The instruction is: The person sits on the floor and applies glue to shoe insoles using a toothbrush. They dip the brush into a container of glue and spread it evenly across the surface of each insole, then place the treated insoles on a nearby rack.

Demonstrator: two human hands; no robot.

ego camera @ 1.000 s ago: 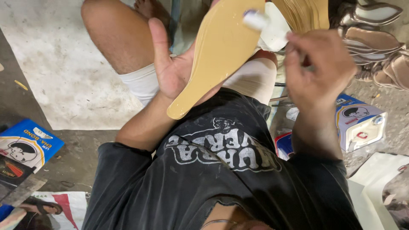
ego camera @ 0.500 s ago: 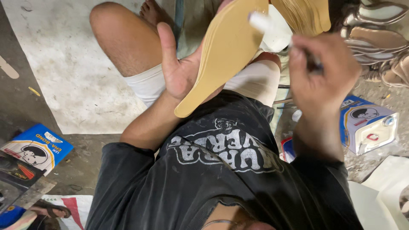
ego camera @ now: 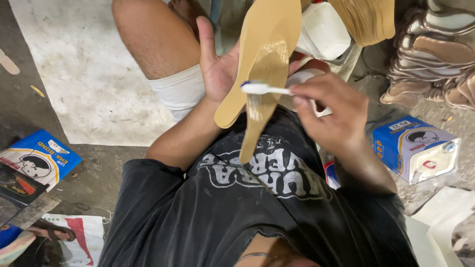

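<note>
At centre top of the frame, our left hand [ego camera: 217, 74] cups the tan insoles [ego camera: 264, 64], while our right hand [ego camera: 331, 111] pinches a toothbrush [ego camera: 262, 89], bristles on them. Glue could drip onto our shirt [ego camera: 247, 198] if overloaded.

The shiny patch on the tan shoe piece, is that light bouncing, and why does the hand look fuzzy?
Head view: the tan insole carries a glossy wet streak that catches the light; the right hand holding the toothbrush is smeared by motion blur, and so are the bristles; the left hand stays sharper; the floor corners fall into dim shadow.
</note>
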